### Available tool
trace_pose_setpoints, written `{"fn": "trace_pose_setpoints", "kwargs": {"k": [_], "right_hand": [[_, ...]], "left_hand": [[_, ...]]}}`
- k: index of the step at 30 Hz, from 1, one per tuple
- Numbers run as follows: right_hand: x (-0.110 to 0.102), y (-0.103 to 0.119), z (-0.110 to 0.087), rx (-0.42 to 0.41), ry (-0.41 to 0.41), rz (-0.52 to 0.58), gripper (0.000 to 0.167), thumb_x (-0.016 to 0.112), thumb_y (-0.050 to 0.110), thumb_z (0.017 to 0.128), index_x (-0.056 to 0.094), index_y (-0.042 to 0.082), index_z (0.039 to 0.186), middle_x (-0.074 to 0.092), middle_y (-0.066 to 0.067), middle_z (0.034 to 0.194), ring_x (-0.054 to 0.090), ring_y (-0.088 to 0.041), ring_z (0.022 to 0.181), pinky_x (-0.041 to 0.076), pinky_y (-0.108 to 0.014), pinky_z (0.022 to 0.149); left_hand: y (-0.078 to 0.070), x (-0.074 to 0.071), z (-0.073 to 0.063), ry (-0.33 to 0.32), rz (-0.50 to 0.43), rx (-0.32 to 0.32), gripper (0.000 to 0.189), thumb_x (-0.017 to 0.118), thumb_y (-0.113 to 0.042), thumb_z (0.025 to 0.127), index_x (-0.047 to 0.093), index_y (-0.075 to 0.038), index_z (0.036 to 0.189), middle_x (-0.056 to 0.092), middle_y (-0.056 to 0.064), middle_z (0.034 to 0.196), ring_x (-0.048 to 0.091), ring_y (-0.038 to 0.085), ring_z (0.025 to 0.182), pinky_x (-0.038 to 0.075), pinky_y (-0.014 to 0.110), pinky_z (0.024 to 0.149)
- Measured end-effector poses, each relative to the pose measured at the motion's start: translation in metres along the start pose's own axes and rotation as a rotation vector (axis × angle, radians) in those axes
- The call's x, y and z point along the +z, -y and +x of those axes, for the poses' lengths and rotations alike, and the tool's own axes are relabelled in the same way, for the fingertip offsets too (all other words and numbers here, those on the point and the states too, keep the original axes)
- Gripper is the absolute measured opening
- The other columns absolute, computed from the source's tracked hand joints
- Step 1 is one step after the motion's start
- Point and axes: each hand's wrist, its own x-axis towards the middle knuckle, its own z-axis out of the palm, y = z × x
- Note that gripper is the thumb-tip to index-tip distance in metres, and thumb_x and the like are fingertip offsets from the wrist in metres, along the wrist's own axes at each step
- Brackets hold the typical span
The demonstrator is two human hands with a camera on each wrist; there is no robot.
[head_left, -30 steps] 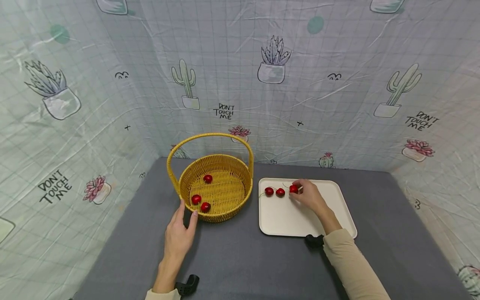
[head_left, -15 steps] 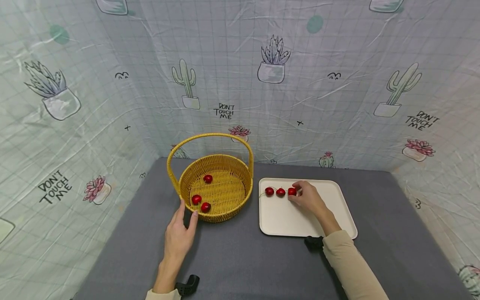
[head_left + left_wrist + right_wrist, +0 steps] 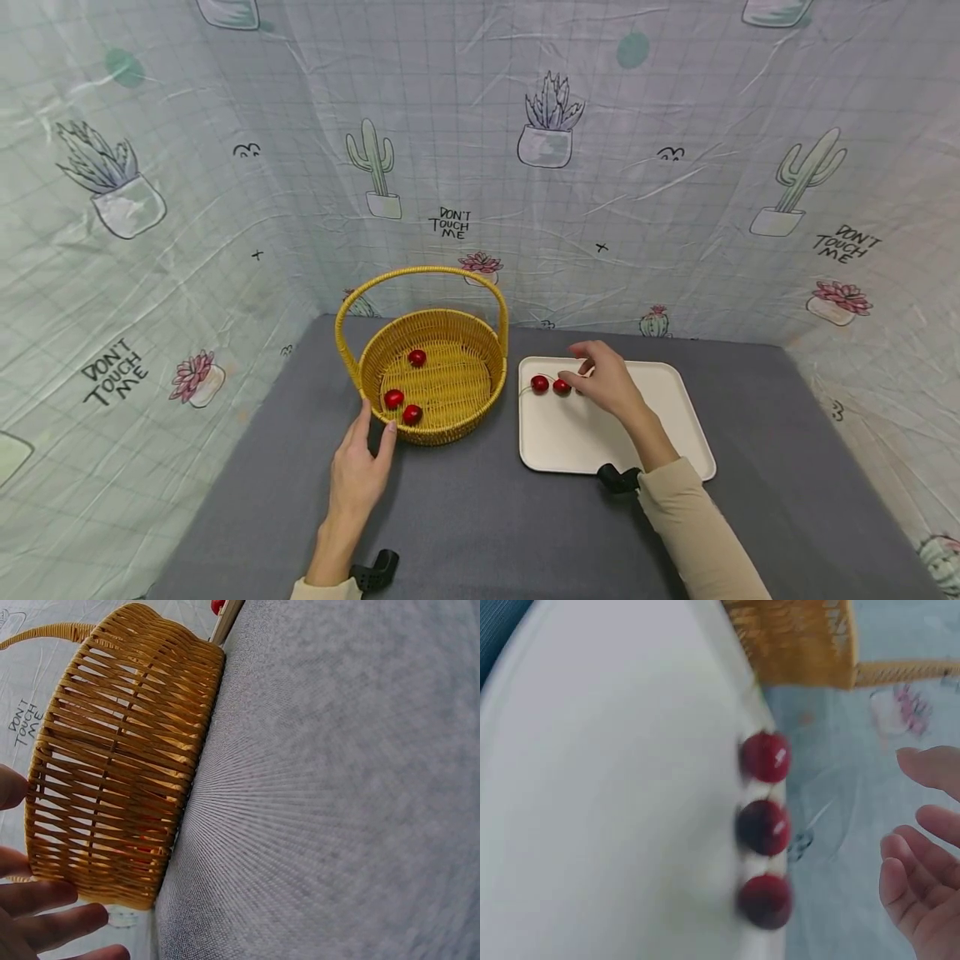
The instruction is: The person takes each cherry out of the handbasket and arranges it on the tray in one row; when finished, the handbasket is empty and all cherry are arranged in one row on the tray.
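Note:
A yellow woven basket (image 3: pixel 480 408) with a tall handle holds three red cherries, one of them a cherry (image 3: pixel 417 357) toward the back. My left hand (image 3: pixel 358 475) rests its outstretched fingers and thumb against the basket's near left side; the left wrist view shows fingers (image 3: pixel 64 926) spread by the weave. On a cream tray (image 3: pixel 600 442) three more cherries stand in a row, clear in the right wrist view, such as the middle cherry (image 3: pixel 763 827). Above this row hovers my right hand (image 3: pixel 607 383), fingers loosely bent and holding nothing. In the head view it mostly hides the rightmost cherry.
The basket and tray stand side by side on a dark grey tabletop (image 3: pixel 480 517). Behind them hangs a pale cloth (image 3: pixel 480 150) printed with cacti, its lower edge close to the basket. A black wrist strap (image 3: pixel 375 571) is on the left wrist.
My right hand has let go of the rightmost cherry, leaving it in the row on the tray, and has risen slightly up and to the left. The left hand keeps its place.

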Motion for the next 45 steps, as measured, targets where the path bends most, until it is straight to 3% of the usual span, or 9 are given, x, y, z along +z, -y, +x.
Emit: {"fn": "trace_pose_setpoints", "kwargs": {"k": [9,18,23,32,37,45], "right_hand": [[0.011,0.047,0.007,-0.133,-0.004,0.061,0.045,0.078,0.023,0.087,0.064,0.004,0.125,0.065,-0.016,0.118,0.066,-0.023,0.088,0.055,-0.034,0.073],[0.038,0.085,0.016,-0.204,0.074,0.114,0.043,0.077,0.024,0.088,0.064,0.005,0.125,0.064,-0.011,0.115,0.066,-0.025,0.088,0.056,-0.027,0.072],[0.057,0.100,0.026,-0.232,0.112,0.120,0.041,0.078,0.024,0.088,0.065,0.008,0.124,0.065,-0.006,0.111,0.064,-0.018,0.087,0.055,-0.028,0.074],[0.094,0.120,0.038,-0.241,0.233,0.141,0.043,0.076,0.024,0.089,0.063,0.007,0.127,0.065,-0.013,0.119,0.065,-0.019,0.093,0.056,-0.031,0.081],[0.110,0.127,0.041,-0.256,0.284,0.141,0.046,0.076,0.023,0.089,0.063,0.003,0.128,0.064,-0.017,0.121,0.067,-0.027,0.098,0.056,-0.033,0.082],[0.133,0.136,0.045,-0.233,0.373,0.098,0.051,0.077,0.026,0.089,0.061,0.003,0.132,0.064,-0.015,0.126,0.067,-0.028,0.105,0.056,-0.036,0.089]], "left_hand": [[-0.001,-0.001,0.000,-0.011,0.004,0.001,0.072,0.057,-0.045,0.101,0.033,-0.007,0.157,0.046,0.021,0.154,0.049,0.041,0.137,0.042,0.059,0.110],[-0.002,0.000,0.001,0.011,0.001,-0.014,0.073,0.055,-0.048,0.101,0.032,-0.008,0.157,0.045,0.020,0.154,0.048,0.041,0.138,0.041,0.059,0.110],[-0.003,0.000,0.002,0.016,0.012,-0.017,0.074,0.054,-0.050,0.101,0.032,-0.009,0.158,0.046,0.020,0.154,0.049,0.041,0.138,0.041,0.059,0.110],[-0.002,0.000,0.001,-0.004,0.007,-0.009,0.073,0.057,-0.046,0.100,0.033,-0.008,0.157,0.047,0.021,0.153,0.050,0.041,0.136,0.041,0.059,0.110],[-0.002,0.000,0.001,-0.001,0.015,-0.012,0.073,0.056,-0.048,0.101,0.033,-0.007,0.157,0.046,0.022,0.153,0.050,0.042,0.136,0.041,0.060,0.110],[-0.001,0.001,0.001,-0.011,0.017,-0.008,0.072,0.057,-0.045,0.101,0.035,-0.006,0.156,0.047,0.021,0.153,0.050,0.041,0.136,0.042,0.059,0.109]]}}
